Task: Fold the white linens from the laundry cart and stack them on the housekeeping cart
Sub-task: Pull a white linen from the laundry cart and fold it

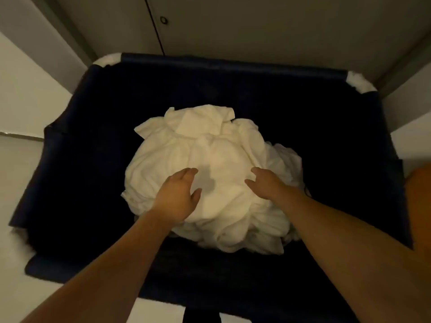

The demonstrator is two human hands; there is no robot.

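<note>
White linens (221, 145) lay in a crumpled heap at the centre of the frame, inside the dark navy fabric laundry cart (233, 64) that filled most of the picture. The left grip (177, 194), a bare hand, was spread over the lower-left part of the heap, fingers straight and loosely apart, holding nothing. The right grip (268, 183) reached over the heap just right of centre, fingers likewise relaxed and empty. Whether either palm touched the cloth could not be told. A grey panelled wall (256, 24) ran along the top.
</note>
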